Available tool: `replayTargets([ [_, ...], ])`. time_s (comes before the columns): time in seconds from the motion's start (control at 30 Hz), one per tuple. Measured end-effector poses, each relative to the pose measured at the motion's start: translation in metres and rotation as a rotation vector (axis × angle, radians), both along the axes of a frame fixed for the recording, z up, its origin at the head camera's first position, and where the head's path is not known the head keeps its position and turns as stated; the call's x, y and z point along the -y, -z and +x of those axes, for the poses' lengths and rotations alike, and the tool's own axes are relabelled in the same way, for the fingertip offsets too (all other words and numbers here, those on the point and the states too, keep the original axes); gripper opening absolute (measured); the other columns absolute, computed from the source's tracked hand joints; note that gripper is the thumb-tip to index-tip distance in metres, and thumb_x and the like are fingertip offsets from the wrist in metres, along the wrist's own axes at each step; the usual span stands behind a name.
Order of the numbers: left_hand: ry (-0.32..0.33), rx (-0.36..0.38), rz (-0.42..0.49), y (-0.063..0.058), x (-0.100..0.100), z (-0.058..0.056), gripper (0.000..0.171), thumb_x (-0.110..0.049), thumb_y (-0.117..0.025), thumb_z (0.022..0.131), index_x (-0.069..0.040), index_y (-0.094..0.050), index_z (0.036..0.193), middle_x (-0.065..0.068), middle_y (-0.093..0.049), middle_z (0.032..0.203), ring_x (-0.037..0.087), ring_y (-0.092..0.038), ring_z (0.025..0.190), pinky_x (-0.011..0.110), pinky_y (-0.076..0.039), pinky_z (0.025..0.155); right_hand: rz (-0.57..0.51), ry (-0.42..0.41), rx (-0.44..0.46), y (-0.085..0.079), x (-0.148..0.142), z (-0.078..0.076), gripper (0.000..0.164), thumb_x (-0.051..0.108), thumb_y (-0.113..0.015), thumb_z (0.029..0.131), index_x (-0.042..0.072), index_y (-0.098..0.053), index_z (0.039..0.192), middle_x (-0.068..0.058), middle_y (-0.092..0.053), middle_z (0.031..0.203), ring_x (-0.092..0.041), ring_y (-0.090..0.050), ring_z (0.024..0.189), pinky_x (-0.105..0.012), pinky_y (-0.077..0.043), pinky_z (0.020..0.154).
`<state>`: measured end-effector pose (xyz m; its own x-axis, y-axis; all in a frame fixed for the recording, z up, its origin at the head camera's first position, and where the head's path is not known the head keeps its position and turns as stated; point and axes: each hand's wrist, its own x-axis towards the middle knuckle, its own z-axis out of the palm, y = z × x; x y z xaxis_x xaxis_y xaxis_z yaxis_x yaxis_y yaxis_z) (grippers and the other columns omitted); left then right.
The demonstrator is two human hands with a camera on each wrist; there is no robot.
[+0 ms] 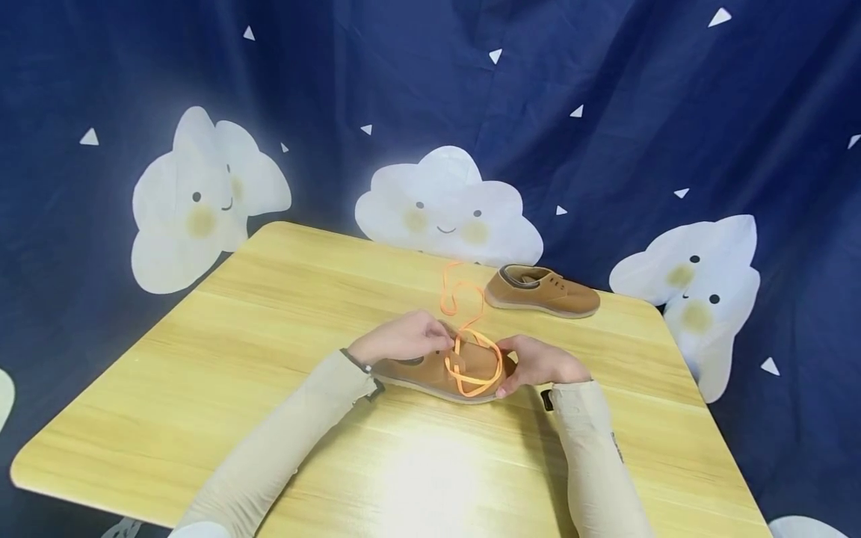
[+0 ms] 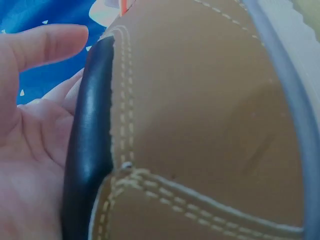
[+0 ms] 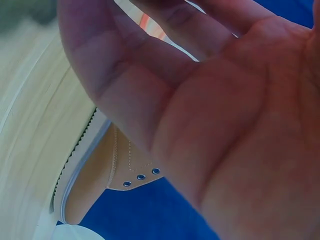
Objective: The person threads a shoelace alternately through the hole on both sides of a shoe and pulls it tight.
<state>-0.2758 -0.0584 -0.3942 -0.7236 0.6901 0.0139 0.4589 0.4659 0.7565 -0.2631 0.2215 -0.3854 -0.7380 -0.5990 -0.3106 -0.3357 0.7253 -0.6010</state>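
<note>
A tan shoe (image 1: 420, 377) lies on the table with its toe to the right, and its dark padded collar (image 2: 92, 125) and stitched side fill much of the left wrist view. An orange shoelace (image 1: 499, 366) loops loosely over its front. At the eyelets is my left hand (image 1: 406, 338), fingertips beside the lace; the left wrist view shows the thumb near the collar and other fingers hidden behind it. Whether they pinch anything is unclear. My right hand (image 1: 541, 362) grips the toe end, thumb on the near side and fingers on the far side.
A second tan shoe (image 1: 545, 293) stands near the table's back right, with no lace visible in its eyelets. Part of the orange lace trails toward the back of the wooden table (image 1: 222, 321). A blue curtain (image 1: 430, 82) with clouds hangs behind the table.
</note>
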Motion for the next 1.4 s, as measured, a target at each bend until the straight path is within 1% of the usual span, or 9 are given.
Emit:
replayTargets([
  [0.1,-0.049,0.004,0.024,-0.002,0.0,0.001,0.028,-0.023,-0.057,0.104,-0.006,-0.079,0.101,0.001,-0.071,0.077,0.005,-0.027,0.046,0.021,-0.028,0.048,0.007,-0.011,-0.014,0.001,0.0,-0.001,0.058,0.012,-0.093,0.073,0.003,-0.068,0.124,-0.01,-0.07,0.12,-0.017,-0.06,0.098,-0.033,-0.05,0.091],
  [0.2,-0.099,0.011,0.076,-0.005,-0.001,0.002,0.029,-0.025,-0.059,0.104,-0.006,-0.077,0.115,0.008,-0.079,0.106,0.0,-0.051,0.055,0.02,-0.036,0.049,-0.005,-0.028,-0.022,0.002,0.0,-0.002,0.062,0.011,-0.094,0.072,0.0,-0.067,0.127,-0.012,-0.07,0.12,-0.016,-0.06,0.098,-0.034,-0.051,0.092],
  [0.37,-0.139,0.042,0.198,-0.013,-0.001,0.005,0.034,-0.02,-0.06,0.103,0.001,-0.069,0.128,0.015,-0.078,0.114,0.017,-0.078,0.086,0.023,-0.055,0.061,-0.022,-0.034,-0.026,0.002,-0.001,-0.002,0.064,0.011,-0.093,0.072,-0.004,-0.065,0.128,-0.014,-0.069,0.119,-0.015,-0.06,0.095,-0.029,-0.051,0.088],
  [0.7,-0.228,0.087,0.365,-0.035,0.005,0.013,0.04,-0.024,-0.065,0.101,-0.006,-0.065,0.136,0.013,-0.074,0.127,0.023,-0.074,0.113,0.027,-0.059,0.093,-0.003,-0.015,-0.04,0.003,-0.001,-0.002,0.069,0.013,-0.094,0.071,-0.003,-0.065,0.132,-0.013,-0.07,0.125,-0.018,-0.062,0.107,-0.035,-0.05,0.098],
  [0.8,-0.215,0.105,0.413,-0.041,0.006,0.016,0.041,-0.027,-0.066,0.102,-0.006,-0.065,0.137,0.012,-0.072,0.131,0.025,-0.075,0.107,0.022,-0.056,0.065,0.002,-0.002,-0.036,0.003,-0.001,-0.002,0.072,0.014,-0.094,0.071,-0.002,-0.064,0.134,-0.014,-0.07,0.128,-0.021,-0.062,0.113,-0.039,-0.049,0.103],
  [0.87,-0.205,0.124,0.45,-0.045,0.007,0.019,0.041,-0.029,-0.066,0.101,-0.008,-0.065,0.137,0.009,-0.072,0.132,0.023,-0.074,0.11,0.018,-0.053,0.064,0.004,0.0,-0.038,0.003,0.0,-0.002,0.073,0.014,-0.094,0.071,-0.002,-0.063,0.136,-0.014,-0.069,0.13,-0.023,-0.062,0.117,-0.041,-0.048,0.105],
  [0.93,-0.188,0.153,0.499,-0.049,0.009,0.021,0.041,-0.028,-0.067,0.101,-0.009,-0.066,0.137,0.008,-0.072,0.133,0.022,-0.073,0.114,0.019,-0.055,0.069,0.0,-0.004,-0.039,0.004,0.0,-0.002,0.074,0.014,-0.094,0.072,-0.002,-0.062,0.137,-0.015,-0.069,0.131,-0.025,-0.062,0.119,-0.043,-0.048,0.107],
  [1.07,-0.158,0.209,0.59,-0.057,0.012,0.026,0.039,-0.026,-0.068,0.099,-0.008,-0.068,0.134,0.005,-0.069,0.139,0.02,-0.068,0.126,0.032,-0.053,0.108,-0.005,-0.006,-0.042,0.003,0.001,-0.002,0.075,0.013,-0.094,0.072,-0.001,-0.062,0.139,-0.016,-0.068,0.134,-0.028,-0.062,0.124,-0.045,-0.047,0.109],
  [1.4,-0.138,0.257,0.753,-0.065,0.025,0.023,0.05,-0.015,-0.063,0.099,-0.001,-0.054,0.147,0.018,-0.06,0.148,0.027,-0.059,0.138,0.032,-0.05,0.111,0.014,0.044,-0.036,0.003,0.004,0.0,0.082,0.011,-0.094,0.072,-0.002,-0.057,0.144,-0.021,-0.061,0.145,-0.038,-0.054,0.138,-0.054,-0.041,0.117],
])
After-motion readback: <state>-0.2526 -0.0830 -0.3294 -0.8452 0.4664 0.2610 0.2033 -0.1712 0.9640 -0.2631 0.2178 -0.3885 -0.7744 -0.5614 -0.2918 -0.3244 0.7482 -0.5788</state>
